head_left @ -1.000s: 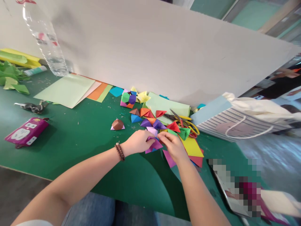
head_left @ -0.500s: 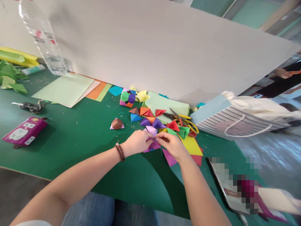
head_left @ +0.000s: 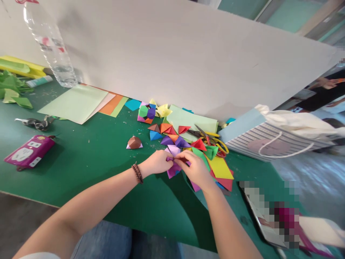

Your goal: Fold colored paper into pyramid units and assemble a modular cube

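My left hand [head_left: 161, 161] and my right hand [head_left: 194, 168] meet at a purple folded paper [head_left: 174, 169], each pinching it with thumb and fingers. Parts of the paper are covered by the fingers. Just beyond my hands lie several folded paper pieces in red, orange, blue and violet, among them a red folded piece [head_left: 198, 144] and a green one [head_left: 211, 151]. A brown folded piece [head_left: 134, 142] on a lilac base sits to the left. Under and beside my right hand are flat sheets, a yellow paper sheet [head_left: 222, 167] on top.
Scissors with yellow handles [head_left: 206, 136] lie behind the sheets, near a striped paper bag [head_left: 250, 136]. A plastic bottle [head_left: 55, 54] stands at the back left. On the left is a magenta pouch [head_left: 30, 152]; at right lies a tablet-like device [head_left: 258, 212]. Pale sheets [head_left: 77, 102] lie by the partition.
The fingers of my right hand have shifted slightly left and closer to my left hand, and the purple paper has turned a little between them. The rest stays in place.
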Demonstrator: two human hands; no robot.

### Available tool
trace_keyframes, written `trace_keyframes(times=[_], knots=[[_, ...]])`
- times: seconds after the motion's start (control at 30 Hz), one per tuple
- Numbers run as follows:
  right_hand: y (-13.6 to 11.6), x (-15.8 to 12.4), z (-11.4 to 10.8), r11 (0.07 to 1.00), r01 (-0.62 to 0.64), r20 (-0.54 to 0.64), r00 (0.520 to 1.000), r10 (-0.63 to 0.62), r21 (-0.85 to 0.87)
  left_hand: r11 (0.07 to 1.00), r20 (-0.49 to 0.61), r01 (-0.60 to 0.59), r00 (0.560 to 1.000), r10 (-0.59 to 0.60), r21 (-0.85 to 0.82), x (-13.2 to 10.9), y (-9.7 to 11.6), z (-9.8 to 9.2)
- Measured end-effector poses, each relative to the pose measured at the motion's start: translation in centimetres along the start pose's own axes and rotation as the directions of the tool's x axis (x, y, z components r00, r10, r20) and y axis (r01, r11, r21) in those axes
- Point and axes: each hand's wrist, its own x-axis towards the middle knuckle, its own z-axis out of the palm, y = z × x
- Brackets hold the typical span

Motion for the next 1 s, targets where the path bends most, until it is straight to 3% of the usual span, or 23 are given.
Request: trace_keyframes(times=[0.33,0.47,0.67,0.83,1.0], knots=[[0.3,0.0,0.3,0.997,-0.001,0.058,0.998,0.005,-0.076,0.997,-0.093,0.079,0.993,-0.077,0.023,-0.4,0.5,0.0],[0.2,-0.2,0.2,0.976,0.043,0.105,0.994,-0.02,-0.215,0.995,-0.083,0.073,0.994,-0.067,0.066,-0.4,0.6,-0.1],[0.0,-0.3,0.5,0.9,0.123,0.079,0.992,-0.099,-0.419,0.993,-0.061,0.038,0.998,-0.031,0.114,-0.2,0.4,-0.2],[0.2,-0.2,1.0,0.904,0.12,0.054,0.993,-0.107,-0.41,0.99,-0.064,0.003,0.998,0.006,0.144,-0.3,0.3,-0.2],[0.0,-0.3,1.0,0.961,0.043,0.037,0.999,-0.034,-0.272,0.984,-0.089,-0.027,0.995,0.043,0.173,-0.3,0.0,-0.3]])
